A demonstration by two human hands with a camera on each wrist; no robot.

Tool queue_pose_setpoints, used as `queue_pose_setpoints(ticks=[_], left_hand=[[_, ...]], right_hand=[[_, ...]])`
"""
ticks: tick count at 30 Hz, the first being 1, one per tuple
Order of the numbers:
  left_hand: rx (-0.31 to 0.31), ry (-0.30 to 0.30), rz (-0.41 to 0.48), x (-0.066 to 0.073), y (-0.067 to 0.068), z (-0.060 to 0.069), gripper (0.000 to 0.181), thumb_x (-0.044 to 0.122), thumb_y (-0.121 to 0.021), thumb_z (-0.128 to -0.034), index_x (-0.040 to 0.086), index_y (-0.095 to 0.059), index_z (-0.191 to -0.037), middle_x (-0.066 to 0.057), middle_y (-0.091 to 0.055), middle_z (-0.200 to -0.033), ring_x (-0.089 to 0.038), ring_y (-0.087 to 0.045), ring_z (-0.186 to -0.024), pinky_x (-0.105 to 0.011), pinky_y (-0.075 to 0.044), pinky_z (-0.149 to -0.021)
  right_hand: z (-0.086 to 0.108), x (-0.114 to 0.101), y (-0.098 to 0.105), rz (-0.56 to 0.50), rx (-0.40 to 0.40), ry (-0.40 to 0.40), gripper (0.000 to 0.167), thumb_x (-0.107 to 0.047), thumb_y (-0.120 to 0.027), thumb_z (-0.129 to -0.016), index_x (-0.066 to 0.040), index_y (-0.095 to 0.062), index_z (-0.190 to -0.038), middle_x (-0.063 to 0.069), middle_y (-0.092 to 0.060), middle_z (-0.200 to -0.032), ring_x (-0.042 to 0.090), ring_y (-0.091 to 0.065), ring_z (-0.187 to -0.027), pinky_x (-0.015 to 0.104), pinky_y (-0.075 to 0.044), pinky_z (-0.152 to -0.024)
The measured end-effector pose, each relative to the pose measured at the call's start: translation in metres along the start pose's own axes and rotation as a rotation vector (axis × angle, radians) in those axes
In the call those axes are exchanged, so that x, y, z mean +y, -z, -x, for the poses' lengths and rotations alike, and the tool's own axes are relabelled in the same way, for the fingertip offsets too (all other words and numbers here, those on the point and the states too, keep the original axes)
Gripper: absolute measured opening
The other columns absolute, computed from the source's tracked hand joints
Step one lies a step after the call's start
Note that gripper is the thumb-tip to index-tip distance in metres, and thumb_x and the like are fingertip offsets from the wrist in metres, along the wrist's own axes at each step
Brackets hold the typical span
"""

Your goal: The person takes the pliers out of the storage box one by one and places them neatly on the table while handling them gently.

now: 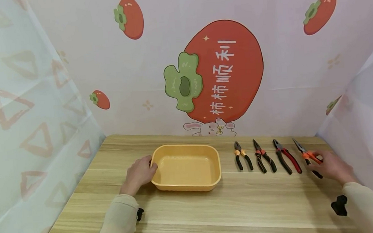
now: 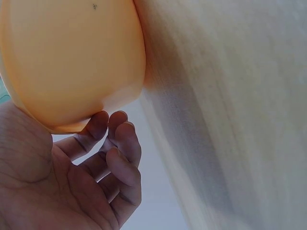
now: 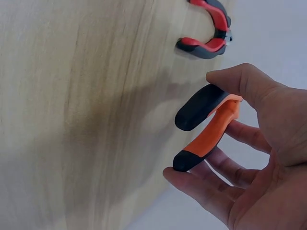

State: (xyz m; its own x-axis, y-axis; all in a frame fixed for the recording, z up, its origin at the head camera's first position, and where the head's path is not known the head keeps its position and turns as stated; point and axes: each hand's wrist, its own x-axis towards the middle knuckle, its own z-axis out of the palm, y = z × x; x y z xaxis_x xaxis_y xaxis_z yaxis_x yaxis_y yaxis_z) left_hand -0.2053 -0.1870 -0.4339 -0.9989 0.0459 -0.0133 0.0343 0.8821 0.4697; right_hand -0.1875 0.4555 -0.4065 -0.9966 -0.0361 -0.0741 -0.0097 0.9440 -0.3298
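Observation:
My left hand (image 1: 141,173) grips the left rim of a yellow plastic basin (image 1: 186,187), thumb over the edge. In the left wrist view, curled fingers (image 2: 125,165) of that hand lie under the basin's wall (image 2: 76,62). At the far right, my right hand (image 1: 331,166) holds long-nose pliers (image 1: 306,155) with orange and black handles. The right wrist view shows the thumb on one handle and the fingers along the other handle (image 3: 211,136), the handles spread a little apart. The pliers' tips point toward the back wall in the head view.
Between basin and right hand lie yellow-black pliers (image 1: 238,152), black-orange pliers (image 1: 258,151) and red-black pliers (image 1: 283,151), in a row on the wooden table (image 1: 232,214). Patterned cloth walls (image 1: 286,62) close off the back and both sides.

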Motion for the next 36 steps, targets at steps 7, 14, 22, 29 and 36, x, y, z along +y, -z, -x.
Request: queue_pose_setpoints(ticks=[7, 14, 22, 29, 36], left_hand=[[0.01, -0.007, 0.005, 0.001, 0.0, 0.0, 0.018, 0.025, -0.052, -0.0993, 0.009, -0.061, -0.1, -0.004, -0.054, -0.072, -0.022, -0.051, -0.061, -0.038, -0.037, -0.055], [0.008, -0.004, 0.004, 0.001, 0.0, 0.0, 0.017, 0.025, -0.053, -0.0989, 0.01, -0.061, -0.097, -0.004, -0.054, -0.072, -0.022, -0.052, -0.06, -0.037, -0.037, -0.054], [0.013, -0.004, 0.009, 0.003, -0.001, 0.001, 0.016, 0.024, -0.053, -0.0989, 0.011, -0.06, -0.093, -0.004, -0.054, -0.07, -0.021, -0.051, -0.059, -0.036, -0.037, -0.053], [0.023, -0.007, 0.001, 0.002, 0.0, 0.002, 0.016, 0.024, -0.053, -0.0987, 0.011, -0.059, -0.091, -0.004, -0.054, -0.07, -0.021, -0.051, -0.058, -0.036, -0.037, -0.052], [0.018, -0.008, 0.003, 0.002, 0.0, 0.002, 0.016, 0.024, -0.053, -0.0987, 0.011, -0.059, -0.091, -0.004, -0.054, -0.07, -0.021, -0.051, -0.059, -0.036, -0.037, -0.053]], right_hand=[[-0.003, 0.008, -0.004, 0.011, 0.007, -0.029, 0.075, -0.036, -0.075, -0.089, 0.019, -0.045, -0.13, 0.041, -0.057, -0.112, 0.047, -0.061, -0.09, 0.051, -0.05, -0.066], [-0.009, 0.011, -0.01, 0.019, -0.007, -0.077, 0.076, -0.039, -0.075, -0.087, 0.019, -0.046, -0.128, 0.041, -0.056, -0.114, 0.05, -0.058, -0.091, 0.052, -0.048, -0.067], [-0.013, 0.015, -0.012, 0.007, -0.055, -0.118, 0.079, -0.04, -0.073, -0.088, 0.021, -0.043, -0.128, 0.039, -0.058, -0.109, 0.045, -0.057, -0.088, 0.049, -0.046, -0.067], [-0.015, 0.012, -0.01, 0.001, -0.09, -0.13, 0.081, -0.041, -0.072, -0.089, 0.021, -0.041, -0.13, 0.041, -0.056, -0.112, 0.041, -0.057, -0.086, 0.047, -0.047, -0.065], [-0.018, 0.011, -0.008, -0.001, -0.116, -0.139, 0.081, -0.042, -0.07, -0.09, 0.021, -0.04, -0.131, 0.036, -0.058, -0.106, 0.034, -0.053, -0.08, 0.039, -0.042, -0.061]])
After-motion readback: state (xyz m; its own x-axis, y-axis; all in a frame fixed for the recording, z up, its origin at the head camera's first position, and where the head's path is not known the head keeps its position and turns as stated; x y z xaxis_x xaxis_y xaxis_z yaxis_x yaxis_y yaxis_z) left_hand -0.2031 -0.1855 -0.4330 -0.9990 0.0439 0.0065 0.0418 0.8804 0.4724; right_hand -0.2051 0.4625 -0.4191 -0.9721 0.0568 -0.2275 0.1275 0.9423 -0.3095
